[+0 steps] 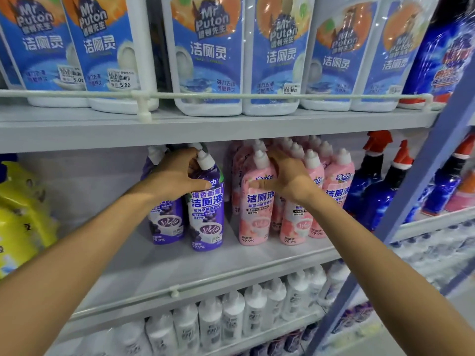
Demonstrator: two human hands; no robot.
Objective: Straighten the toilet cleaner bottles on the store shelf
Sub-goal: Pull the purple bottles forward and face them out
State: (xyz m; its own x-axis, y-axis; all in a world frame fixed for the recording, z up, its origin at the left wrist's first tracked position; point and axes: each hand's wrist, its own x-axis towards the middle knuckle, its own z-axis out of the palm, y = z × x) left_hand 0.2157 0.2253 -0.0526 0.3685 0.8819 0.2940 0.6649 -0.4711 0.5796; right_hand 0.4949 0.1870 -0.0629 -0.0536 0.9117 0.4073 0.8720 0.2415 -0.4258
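Nearest, on the lowest shelf, stand rows of smooth white plastic bottles [232,314] with rounded shoulders. Farther in, on the flat pale grey metal shelf [159,265], the left hand [177,176] grips the front glossy purple plastic toilet cleaner bottle [207,219] at its tapered shoulder, thumb on the label, fingers curled behind the white nozzle cap. Just to its right, the right hand [288,178] holds the front pink plastic toilet cleaner bottle [254,214], thumb across its front, fingers curled behind its neck among the pink cluster. Crinkly yellow bags [20,201] lie at left; dark blue spray bottles with red triggers [380,186] stand at right. Farthest up, boxy white jugs with blue labels [208,60] sit behind a thin white wire rail [231,95].
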